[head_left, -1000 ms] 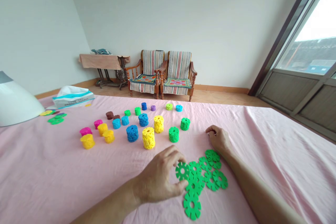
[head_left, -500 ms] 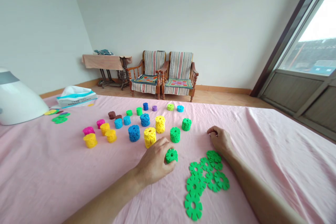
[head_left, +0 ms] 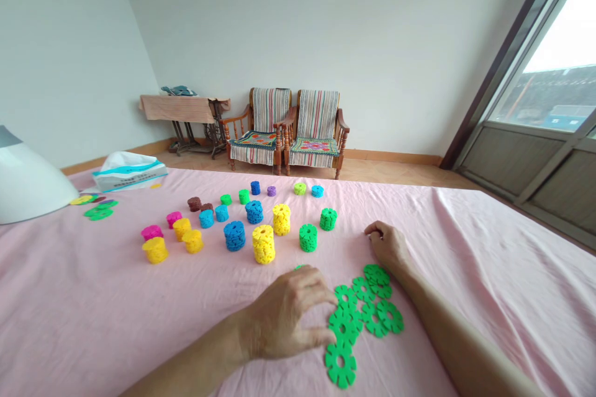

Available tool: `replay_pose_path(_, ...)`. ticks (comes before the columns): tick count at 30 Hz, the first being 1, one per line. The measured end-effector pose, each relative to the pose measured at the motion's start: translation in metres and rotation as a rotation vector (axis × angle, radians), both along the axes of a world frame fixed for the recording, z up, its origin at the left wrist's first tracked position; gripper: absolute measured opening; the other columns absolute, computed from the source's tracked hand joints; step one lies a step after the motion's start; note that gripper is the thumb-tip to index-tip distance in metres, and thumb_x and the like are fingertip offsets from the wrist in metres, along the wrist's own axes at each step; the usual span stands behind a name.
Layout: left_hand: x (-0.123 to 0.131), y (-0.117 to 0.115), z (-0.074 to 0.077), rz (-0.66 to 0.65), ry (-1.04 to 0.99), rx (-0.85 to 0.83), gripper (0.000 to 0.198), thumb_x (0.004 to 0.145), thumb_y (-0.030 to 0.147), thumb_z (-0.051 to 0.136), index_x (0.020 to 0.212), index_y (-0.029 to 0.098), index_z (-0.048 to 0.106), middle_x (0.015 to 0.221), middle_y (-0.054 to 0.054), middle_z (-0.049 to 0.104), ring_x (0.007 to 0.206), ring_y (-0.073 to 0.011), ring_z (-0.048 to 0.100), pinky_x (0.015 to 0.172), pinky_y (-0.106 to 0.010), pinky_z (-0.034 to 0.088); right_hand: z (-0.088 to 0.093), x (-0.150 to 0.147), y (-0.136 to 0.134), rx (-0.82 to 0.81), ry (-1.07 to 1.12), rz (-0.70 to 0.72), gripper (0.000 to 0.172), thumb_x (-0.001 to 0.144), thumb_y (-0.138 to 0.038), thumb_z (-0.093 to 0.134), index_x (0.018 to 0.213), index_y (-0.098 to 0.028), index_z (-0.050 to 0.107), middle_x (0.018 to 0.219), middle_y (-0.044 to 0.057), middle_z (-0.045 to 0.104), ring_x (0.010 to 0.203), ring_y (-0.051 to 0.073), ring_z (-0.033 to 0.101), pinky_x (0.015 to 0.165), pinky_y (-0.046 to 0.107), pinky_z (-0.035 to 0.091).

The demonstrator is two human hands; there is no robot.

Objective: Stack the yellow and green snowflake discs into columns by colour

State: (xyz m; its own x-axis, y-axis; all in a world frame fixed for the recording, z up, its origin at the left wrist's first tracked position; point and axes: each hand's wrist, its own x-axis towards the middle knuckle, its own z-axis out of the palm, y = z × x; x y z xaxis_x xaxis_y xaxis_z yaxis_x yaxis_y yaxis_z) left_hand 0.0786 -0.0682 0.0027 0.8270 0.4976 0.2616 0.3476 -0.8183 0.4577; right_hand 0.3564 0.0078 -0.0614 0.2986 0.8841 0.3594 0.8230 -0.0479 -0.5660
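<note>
My left hand (head_left: 288, 313) reaches to the left edge of a loose cluster of flat green gear-shaped discs (head_left: 367, 313) on the pink cloth. Its fingers and thumb are apart, with the tips at the nearest disc (head_left: 345, 324). Nothing is in its grasp. One green disc (head_left: 300, 267) lies just beyond this hand, mostly hidden by the fingers. My right hand (head_left: 388, 247) rests on the cloth just beyond the cluster, fingers curled in, and I see nothing in it.
Short stacks of discs stand in rows farther off: yellow (head_left: 263, 244), blue (head_left: 234, 236), green (head_left: 308, 237), pink (head_left: 152, 232) and others. A white dome-shaped object (head_left: 25, 183) and a plastic bag (head_left: 128, 172) lie at the far left. Two wooden armchairs (head_left: 286, 130) stand by the wall.
My left hand took one green disc from the cluster, carried it up and left toward the stacks, left it there, and came back to the cluster. My right hand stayed still.
</note>
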Motion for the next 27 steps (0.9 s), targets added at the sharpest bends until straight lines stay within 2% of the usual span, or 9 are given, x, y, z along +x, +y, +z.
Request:
replay_pose_path(2, 0.003, -0.007, -0.002, -0.149, 0.074, -0.010, 0.040, 0.073, 0.042, 0.070, 0.107, 0.023, 0.061, 0.094, -0.005, 0.061, 0.083, -0.0201, 0.056, 0.074, -0.030, 0.045, 0.000, 0.000, 0.000, -0.001, 0.002, 0.003, 0.026, 0.071, -0.015, 0.041, 0.072, -0.020, 0.067, 0.067, 0.002, 0.067, 0.065, 0.017, 0.060, 0.060, 0.025, 0.039)
replay_pose_path(4, 0.006, -0.012, -0.004, -0.180, 0.114, 0.003, 0.048, 0.071, 0.047, 0.071, 0.111, 0.022, 0.059, 0.095, -0.005, 0.060, 0.082, -0.0206, 0.056, 0.072, -0.030, 0.045, 0.000, 0.000, 0.000, -0.001, 0.004, 0.007, 0.026, 0.071, -0.015, 0.040, 0.072, -0.020, 0.066, 0.068, 0.002, 0.067, 0.066, 0.017, 0.061, 0.060, 0.025, 0.040)
replay_pose_path(6, 0.008, -0.015, -0.004, -0.165, 0.138, 0.020, 0.049, 0.072, 0.046, 0.071, 0.112, 0.021, 0.058, 0.096, -0.006, 0.059, 0.084, -0.0214, 0.056, 0.072, -0.031, 0.045, 0.000, 0.000, 0.000, 0.000, 0.007, 0.009, 0.027, 0.071, -0.015, 0.040, 0.072, -0.020, 0.066, 0.069, 0.002, 0.067, 0.066, 0.017, 0.061, 0.061, 0.025, 0.040)
replay_pose_path(9, 0.010, -0.018, -0.001, -0.142, 0.184, 0.040, 0.038, 0.073, 0.039, 0.071, 0.105, 0.021, 0.059, 0.096, -0.004, 0.058, 0.085, -0.0203, 0.055, 0.071, -0.029, 0.044, 0.000, 0.000, 0.000, -0.001, 0.012, 0.007, 0.027, 0.071, -0.015, 0.040, 0.072, -0.020, 0.067, 0.069, 0.002, 0.068, 0.066, 0.017, 0.061, 0.062, 0.025, 0.040)
replay_pose_path(15, 0.010, -0.020, 0.002, -0.113, 0.206, 0.008, 0.033, 0.063, 0.027, 0.074, 0.087, 0.020, 0.052, 0.088, -0.001, 0.056, 0.082, -0.0180, 0.054, 0.071, -0.026, 0.044, 0.000, -0.001, 0.000, -0.007, 0.007, -0.005, 0.027, 0.071, -0.016, 0.040, 0.073, -0.020, 0.067, 0.068, 0.002, 0.068, 0.066, 0.018, 0.061, 0.061, 0.025, 0.040)
replay_pose_path(22, 0.001, -0.020, 0.008, -0.021, 0.241, -0.048, 0.029, 0.058, 0.015, 0.061, 0.078, 0.021, 0.042, 0.084, 0.000, 0.052, 0.080, -0.0181, 0.052, 0.069, -0.026, 0.044, 0.002, -0.001, -0.002, -0.015, 0.001, -0.004, 0.026, 0.072, -0.017, 0.040, 0.073, -0.020, 0.066, 0.069, 0.003, 0.067, 0.067, 0.018, 0.061, 0.062, 0.026, 0.040)
replay_pose_path(27, -0.003, -0.020, 0.007, 0.002, 0.238, -0.092, 0.033, 0.056, 0.012, 0.056, 0.085, 0.022, 0.043, 0.088, -0.001, 0.052, 0.083, -0.0190, 0.052, 0.075, -0.028, 0.046, 0.002, -0.001, -0.001, -0.014, 0.000, -0.006, 0.027, 0.072, -0.017, 0.040, 0.073, -0.020, 0.066, 0.070, 0.003, 0.067, 0.067, 0.018, 0.061, 0.062, 0.026, 0.040)
